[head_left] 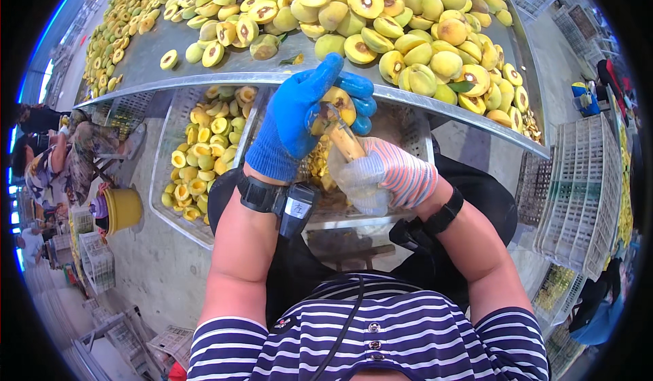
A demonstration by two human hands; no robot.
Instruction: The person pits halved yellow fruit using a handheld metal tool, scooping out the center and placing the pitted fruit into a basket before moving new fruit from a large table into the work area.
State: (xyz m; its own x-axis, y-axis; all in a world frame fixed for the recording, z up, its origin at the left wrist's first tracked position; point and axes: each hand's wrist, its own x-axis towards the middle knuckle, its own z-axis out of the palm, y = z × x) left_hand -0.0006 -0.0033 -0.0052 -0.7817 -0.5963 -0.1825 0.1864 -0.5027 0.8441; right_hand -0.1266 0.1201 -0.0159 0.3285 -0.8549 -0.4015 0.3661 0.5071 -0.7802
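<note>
My left hand [291, 117], in a blue rubber-coated glove, grips a yellow peach half [345, 104] just off the near edge of the metal table [146, 60]. My right hand [389, 176] wears a pink-and-white striped glove with a pale coating over the fingers. It is closed round the wooden handle of a pitting knife [348, 143]. The knife's narrow metal end meets the peach half; how deep it sits is hidden. Beneath both hands stands a crate [381, 219] with yellow scraps in it.
Many cut peaches [435, 48] are heaped on the table. A crate at left holds pitted halves [198, 157]. Stacked plastic crates [575, 194] stand at right. A yellow bucket [124, 210] and seated people [61, 160] are at far left.
</note>
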